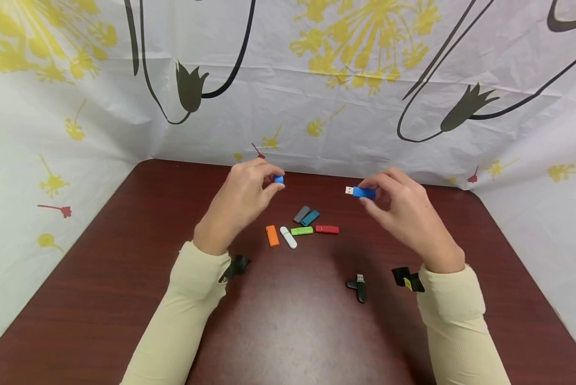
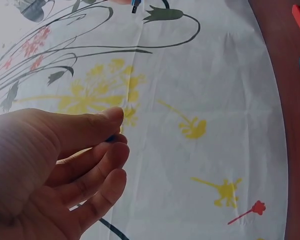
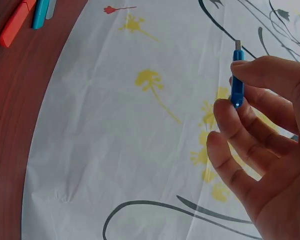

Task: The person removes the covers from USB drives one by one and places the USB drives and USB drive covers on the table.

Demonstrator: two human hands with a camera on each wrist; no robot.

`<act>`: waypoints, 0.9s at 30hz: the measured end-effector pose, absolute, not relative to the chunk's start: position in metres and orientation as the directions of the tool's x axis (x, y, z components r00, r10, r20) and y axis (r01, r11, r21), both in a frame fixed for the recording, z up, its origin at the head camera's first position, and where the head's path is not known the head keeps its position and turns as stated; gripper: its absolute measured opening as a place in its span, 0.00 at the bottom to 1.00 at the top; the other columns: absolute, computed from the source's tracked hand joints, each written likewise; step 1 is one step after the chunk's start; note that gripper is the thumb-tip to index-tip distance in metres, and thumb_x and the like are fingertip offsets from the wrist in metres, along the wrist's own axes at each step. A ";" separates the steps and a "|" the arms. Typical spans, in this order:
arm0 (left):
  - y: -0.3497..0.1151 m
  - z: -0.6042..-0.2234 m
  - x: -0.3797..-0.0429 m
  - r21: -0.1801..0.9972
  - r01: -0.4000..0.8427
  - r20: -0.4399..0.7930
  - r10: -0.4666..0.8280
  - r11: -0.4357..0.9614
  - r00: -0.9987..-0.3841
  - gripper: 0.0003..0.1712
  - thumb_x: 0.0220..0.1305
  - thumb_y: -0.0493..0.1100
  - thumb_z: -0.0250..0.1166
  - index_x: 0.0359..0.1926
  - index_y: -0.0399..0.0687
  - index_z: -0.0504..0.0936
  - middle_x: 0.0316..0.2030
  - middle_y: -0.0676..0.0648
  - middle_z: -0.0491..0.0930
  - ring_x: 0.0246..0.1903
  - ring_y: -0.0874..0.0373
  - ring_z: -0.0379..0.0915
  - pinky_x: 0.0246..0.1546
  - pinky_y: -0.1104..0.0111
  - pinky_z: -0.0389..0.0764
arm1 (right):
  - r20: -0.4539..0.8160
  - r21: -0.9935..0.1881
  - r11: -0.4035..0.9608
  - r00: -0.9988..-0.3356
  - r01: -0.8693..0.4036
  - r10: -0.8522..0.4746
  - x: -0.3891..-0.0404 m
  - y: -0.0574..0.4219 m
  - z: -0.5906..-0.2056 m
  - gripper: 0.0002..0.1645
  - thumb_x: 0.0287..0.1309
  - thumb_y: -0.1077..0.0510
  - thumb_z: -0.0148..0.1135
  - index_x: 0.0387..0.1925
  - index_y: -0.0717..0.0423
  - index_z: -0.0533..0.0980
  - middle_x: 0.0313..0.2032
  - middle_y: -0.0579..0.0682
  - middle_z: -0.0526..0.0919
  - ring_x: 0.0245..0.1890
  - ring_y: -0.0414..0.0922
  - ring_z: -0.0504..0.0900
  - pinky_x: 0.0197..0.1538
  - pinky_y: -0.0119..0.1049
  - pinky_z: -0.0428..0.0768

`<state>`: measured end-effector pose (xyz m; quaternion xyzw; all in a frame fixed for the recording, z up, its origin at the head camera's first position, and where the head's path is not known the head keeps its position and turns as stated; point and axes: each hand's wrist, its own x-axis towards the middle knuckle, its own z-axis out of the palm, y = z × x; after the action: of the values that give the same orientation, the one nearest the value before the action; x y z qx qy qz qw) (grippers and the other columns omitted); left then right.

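Between thumb and fingers, my left hand (image 1: 246,195) pinches a small blue USB stick cap (image 1: 278,179); the fingers mostly hide it in the left wrist view. To the right, my right hand (image 1: 405,208) holds a blue USB stick (image 1: 366,193) by its body, its bare metal plug (image 1: 348,190) facing the left hand. In the right wrist view the same blue USB stick (image 3: 237,80) stands upright between thumb and fingertips. A wide gap separates cap and plug, and both hands are raised over the far part of the table.
On the dark red-brown table (image 1: 278,321) lie several USB sticks: orange (image 1: 272,236), white (image 1: 289,237), green (image 1: 301,231), red (image 1: 327,229), teal (image 1: 309,217) and grey (image 1: 301,214). Nearer, a black swivel USB stick (image 1: 360,289) shows its plug. A patterned white sheet (image 1: 268,123) surrounds the table.
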<state>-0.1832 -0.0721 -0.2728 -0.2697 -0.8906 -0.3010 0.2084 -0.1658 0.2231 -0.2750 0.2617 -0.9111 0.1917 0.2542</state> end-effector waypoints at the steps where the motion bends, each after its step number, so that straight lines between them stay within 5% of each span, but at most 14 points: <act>1: -0.071 -0.273 -0.183 0.422 0.610 0.534 0.360 0.670 -0.765 0.14 0.57 0.40 0.71 0.43 0.39 0.86 0.36 0.44 0.84 0.32 0.57 0.75 0.35 0.64 0.83 | 0.547 -0.222 0.793 -0.746 -0.567 -0.380 -0.165 0.222 -0.275 0.10 0.52 0.59 0.70 0.38 0.53 0.81 0.34 0.48 0.77 0.31 0.39 0.71 0.29 0.39 0.74; 11: -0.064 -0.274 -0.178 0.436 0.596 0.491 0.377 0.674 -0.785 0.13 0.58 0.42 0.70 0.44 0.42 0.86 0.38 0.46 0.83 0.34 0.59 0.76 0.38 0.66 0.84 | 0.264 -0.308 0.832 -0.881 -0.462 -0.392 -0.163 0.211 -0.277 0.12 0.54 0.56 0.68 0.38 0.53 0.74 0.31 0.47 0.80 0.29 0.41 0.76 0.31 0.39 0.79; 20: -0.060 -0.277 -0.177 0.418 0.606 0.479 0.403 0.677 -0.780 0.12 0.59 0.41 0.69 0.44 0.42 0.86 0.38 0.46 0.83 0.34 0.60 0.76 0.38 0.65 0.84 | 0.040 -0.305 0.814 -0.861 -0.494 -0.507 -0.162 0.203 -0.291 0.07 0.55 0.61 0.58 0.26 0.53 0.69 0.21 0.48 0.71 0.20 0.41 0.67 0.24 0.35 0.69; 27: -0.054 -0.280 -0.176 0.398 0.618 0.470 0.427 0.678 -0.772 0.11 0.58 0.41 0.69 0.43 0.44 0.87 0.36 0.47 0.82 0.32 0.59 0.74 0.38 0.65 0.83 | -0.202 -0.342 0.832 -0.830 -0.437 -0.520 -0.157 0.193 -0.304 0.09 0.59 0.59 0.58 0.26 0.54 0.68 0.18 0.46 0.68 0.17 0.39 0.65 0.25 0.34 0.67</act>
<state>-0.1762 -0.0536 -0.2799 -0.2904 -0.8998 -0.2765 0.1721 -0.1573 0.1932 -0.3038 0.2530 -0.9460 0.1421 -0.1448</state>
